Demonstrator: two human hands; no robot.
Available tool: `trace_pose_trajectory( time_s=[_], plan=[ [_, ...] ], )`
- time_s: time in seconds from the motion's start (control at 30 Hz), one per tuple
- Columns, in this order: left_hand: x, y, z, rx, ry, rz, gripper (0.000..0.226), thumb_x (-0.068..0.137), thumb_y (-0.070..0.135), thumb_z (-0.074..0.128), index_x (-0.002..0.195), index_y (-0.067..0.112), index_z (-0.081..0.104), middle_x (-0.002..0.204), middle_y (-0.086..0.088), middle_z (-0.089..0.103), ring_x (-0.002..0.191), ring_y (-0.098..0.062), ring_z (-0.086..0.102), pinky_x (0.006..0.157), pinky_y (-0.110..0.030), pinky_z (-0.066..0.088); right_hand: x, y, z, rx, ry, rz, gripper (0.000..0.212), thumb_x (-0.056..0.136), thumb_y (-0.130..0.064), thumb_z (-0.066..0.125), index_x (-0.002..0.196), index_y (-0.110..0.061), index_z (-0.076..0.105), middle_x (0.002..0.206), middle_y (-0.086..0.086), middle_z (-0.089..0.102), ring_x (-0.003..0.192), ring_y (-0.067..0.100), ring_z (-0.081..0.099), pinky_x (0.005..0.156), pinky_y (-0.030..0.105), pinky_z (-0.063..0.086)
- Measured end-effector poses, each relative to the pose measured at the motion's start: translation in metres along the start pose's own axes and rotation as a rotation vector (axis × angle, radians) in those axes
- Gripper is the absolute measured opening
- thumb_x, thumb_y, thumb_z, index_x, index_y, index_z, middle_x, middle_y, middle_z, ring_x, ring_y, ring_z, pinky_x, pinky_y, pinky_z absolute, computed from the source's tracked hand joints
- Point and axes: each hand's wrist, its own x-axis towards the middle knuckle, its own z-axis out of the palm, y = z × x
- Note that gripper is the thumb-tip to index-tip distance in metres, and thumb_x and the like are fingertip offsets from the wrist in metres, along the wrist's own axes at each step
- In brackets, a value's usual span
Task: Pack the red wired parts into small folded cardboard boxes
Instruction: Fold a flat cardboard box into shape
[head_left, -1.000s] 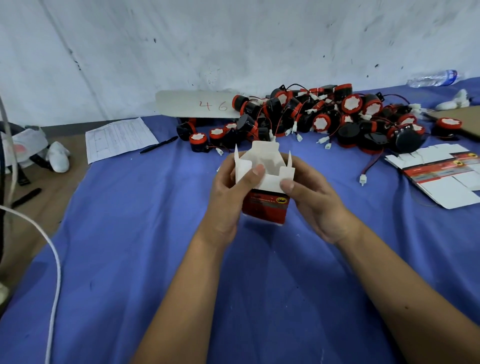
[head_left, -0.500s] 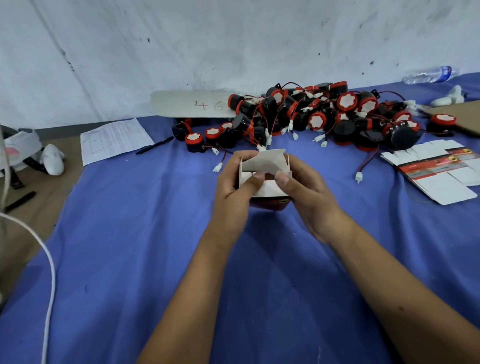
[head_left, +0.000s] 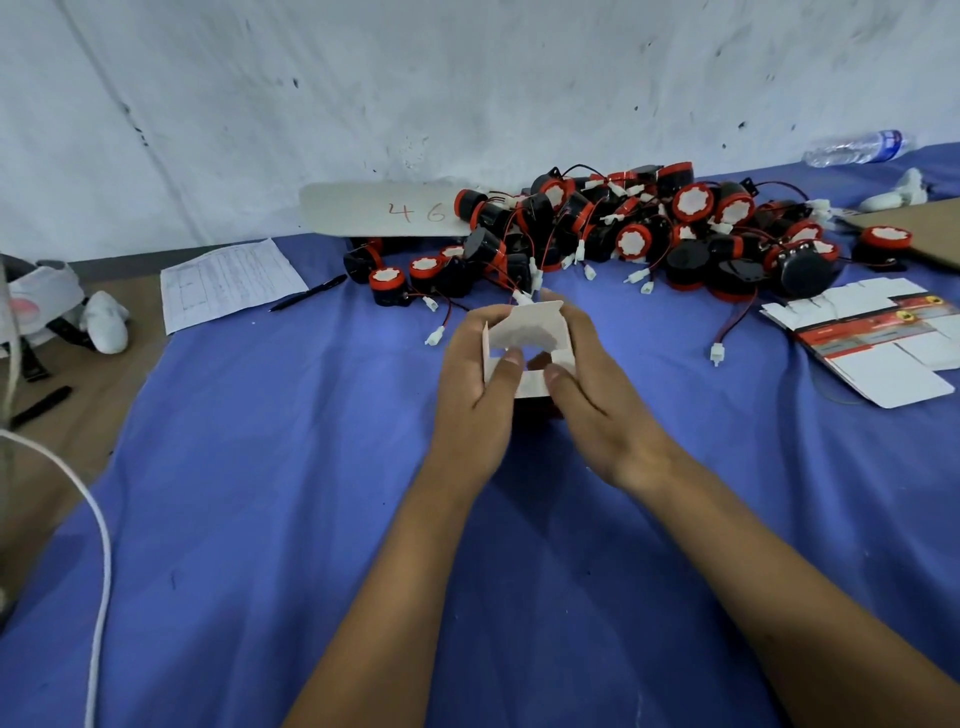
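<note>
Head view: left hand (head_left: 470, 400) and right hand (head_left: 597, 410) pinch the box (head_left: 524, 338) between them.

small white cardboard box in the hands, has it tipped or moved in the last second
Yes. The small white cardboard box has tipped its open top toward the camera, hiding its red printed side, and sits nearer the pile of red-and-black wired parts.

You face a white wall (head_left: 467, 78), scuffed and flecked with dark marks; it meets the work surface just behind a blue cloth (head_left: 260, 519) that covers most of what lies before you; at your left the cloth ends and bare brown tabletop (head_left: 62, 415) shows; the light is soft and even, with only faint shadows on the cloth.
</note>
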Motion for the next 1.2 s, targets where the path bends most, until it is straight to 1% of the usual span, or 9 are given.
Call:
trace_pose_trajectory(
  time_s=[0.1,0.2,0.37,0.57,0.63,0.7,0.9,1.07,1.2],
  plan=[
    [-0.001,-0.001,0.003,0.144,0.02,0.11,0.036,0.099,-0.005,0.052,0.132,0.011,0.055,0.127,-0.005,0.061,0.118,-0.019,0.06,0.1,-0.04,0.052,-0.002,0.002,-0.004,-0.121,-0.017,-0.033,0.065,0.1,-0.042,0.038,0.161,-0.03,0.017,0.157,-0.018,0.032,0.143,0.001,0.034,0.119,0.037,0.033],
    [-0.002,-0.002,0.006,0.191,0.08,0.165,0.037,0.099,-0.011,0.048,0.129,0.008,0.057,0.121,-0.002,0.064,0.112,-0.017,0.063,0.094,-0.036,0.054,-0.002,0.0,-0.002,0.049,-0.03,-0.016,0.057,0.1,-0.053,0.03,0.156,-0.043,0.024,0.158,-0.026,0.029,0.148,-0.001,0.023,0.124,0.04,0.02],
    [-0.003,-0.006,0.008,0.262,0.027,0.155,0.043,0.096,-0.007,0.047,0.13,0.018,0.054,0.123,0.005,0.062,0.114,-0.003,0.058,0.095,-0.021,0.047,0.004,-0.002,0.008,0.352,0.118,0.073,0.048,0.097,-0.017,0.038,0.139,-0.025,0.059,0.14,-0.004,0.06,0.133,0.01,0.05,0.111,0.031,0.037],
    [-0.007,0.003,0.017,0.035,-0.134,0.051,0.062,0.091,0.038,0.041,0.153,0.034,0.034,0.162,0.014,0.034,0.154,-0.01,0.024,0.126,-0.036,0.022,0.004,0.002,0.0,0.468,0.176,0.069,0.055,0.098,0.009,0.039,0.136,-0.023,0.062,0.12,-0.005,0.069,0.102,0.004,0.062,0.087,0.019,0.049],
    [-0.001,0.005,0.012,-0.233,-0.088,-0.048,0.058,0.092,0.026,0.042,0.151,0.03,0.043,0.161,0.006,0.044,0.152,-0.017,0.035,0.126,-0.047,0.027,0.004,0.001,-0.002,0.528,0.185,0.057,0.047,0.098,0.003,0.045,0.127,-0.025,0.069,0.119,-0.003,0.071,0.101,0.007,0.062,0.086,0.019,0.048],
    [0.001,0.005,0.008,-0.338,-0.022,-0.148,0.058,0.094,0.01,0.043,0.149,0.029,0.048,0.154,0.007,0.053,0.145,-0.011,0.045,0.122,-0.041,0.037,0.003,0.0,-0.002,0.525,0.159,0.063,0.04,0.096,-0.006,0.048,0.118,-0.025,0.074,0.119,0.004,0.07,0.102,0.013,0.061,0.088,0.028,0.046],
    [-0.004,0.0,0.012,-0.144,0.05,-0.129,0.053,0.1,-0.011,0.046,0.142,0.019,0.058,0.143,0.011,0.06,0.135,-0.002,0.053,0.113,-0.031,0.047,0.001,-0.007,0.005,0.461,0.155,0.041,0.035,0.092,-0.046,0.054,0.097,-0.019,0.076,0.106,0.005,0.07,0.101,0.012,0.062,0.087,0.019,0.046],
    [-0.004,0.004,0.014,-0.193,0.115,-0.085,0.061,0.087,-0.011,0.048,0.133,0.028,0.059,0.135,0.019,0.065,0.13,-0.003,0.058,0.108,-0.032,0.051,0.0,-0.003,0.002,0.462,0.142,0.072,0.021,0.088,-0.018,0.06,0.105,-0.017,0.072,0.107,-0.002,0.071,0.094,0.016,0.065,0.078,0.027,0.055],
    [-0.001,0.001,0.011,-0.223,0.331,-0.143,0.044,0.093,-0.012,0.055,0.117,0.023,0.066,0.133,0.001,0.066,0.133,-0.009,0.056,0.117,-0.04,0.044,0.001,-0.003,0.003,0.415,0.167,0.033,0.027,0.09,-0.012,0.064,0.114,-0.022,0.071,0.116,-0.005,0.072,0.106,0.02,0.067,0.087,0.032,0.058]
  ],
)
